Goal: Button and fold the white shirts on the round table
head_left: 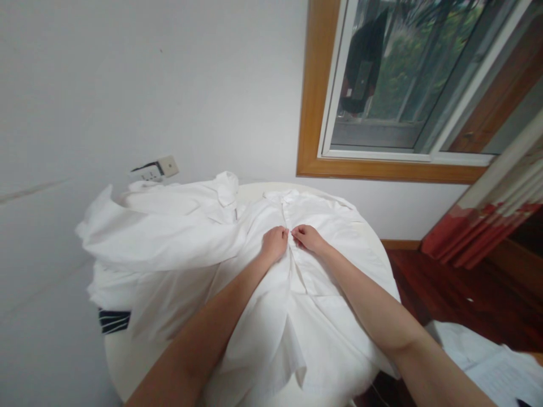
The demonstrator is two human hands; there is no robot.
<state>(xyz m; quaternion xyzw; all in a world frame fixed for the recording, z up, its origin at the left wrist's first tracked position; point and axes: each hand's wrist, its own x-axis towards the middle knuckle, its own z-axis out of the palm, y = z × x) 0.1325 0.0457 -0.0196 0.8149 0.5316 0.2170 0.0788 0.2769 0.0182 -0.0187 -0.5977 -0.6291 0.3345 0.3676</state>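
A white garment (263, 316) lies spread over a round table, its front opening running up the middle and its lower edge draping toward me. My left hand (275, 243) is closed in a pinch on the left edge of that opening. Just beside it, my right hand (307, 237) pinches the cloth at the right edge, fingertips nearly touching the left ones. Any button between the fingers is too small to make out. Below the hands the two front edges part slightly.
More bunched white cloth (169, 237) is heaped on the left of the white table (116, 362), above a dark striped patch (114, 321). Behind are a wall socket (168, 165) and a wood-framed window (318, 167). A curtain (475, 232) hangs right; white material (487, 356) lies lower right.
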